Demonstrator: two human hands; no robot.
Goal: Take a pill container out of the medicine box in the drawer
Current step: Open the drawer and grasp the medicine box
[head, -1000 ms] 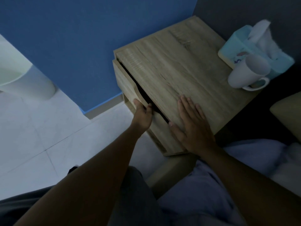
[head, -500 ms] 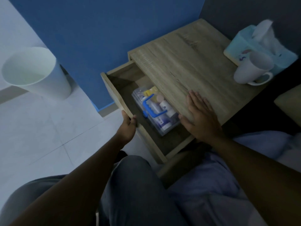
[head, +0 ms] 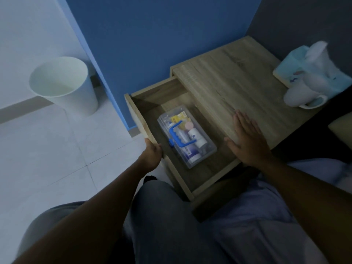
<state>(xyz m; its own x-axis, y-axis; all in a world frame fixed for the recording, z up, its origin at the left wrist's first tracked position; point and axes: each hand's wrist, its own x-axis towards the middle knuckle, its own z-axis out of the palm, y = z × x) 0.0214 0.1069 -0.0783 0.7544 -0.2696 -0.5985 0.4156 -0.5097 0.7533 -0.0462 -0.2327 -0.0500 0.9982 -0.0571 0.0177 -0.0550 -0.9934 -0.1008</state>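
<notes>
Here, line by line:
Drawer (head: 207, 174): pulled well out from the wooden bedside table (head: 238, 88), its inside open to view.
Left hand (head: 152, 155): closed on the drawer's front panel near the middle of its top edge, fingers curled over to the inside and thumb on the outside.
Right hand (head: 247, 138): flat and spread, palm down on the tabletop at its front edge, holding nothing.
Medicine box (head: 207, 149): a clear plastic case with a blue handle (head: 180, 135) on its lid, lying flat on the drawer floor, lid closed, between the two hands and touched by neither.
Pill containers (head: 194, 133): several small white bottles and a yellow packet show through the lid, all inside the box; labels too blurred to read.
Tabletop, far right: a white mug (head: 302, 94) on its side, just beside a pale blue tissue box (head: 291, 71).
Floor, left: a white bin (head: 64, 84) beside the blue wall (head: 152, 44).
Foreground: the person's lap in grey trousers (head: 162, 221).
</notes>
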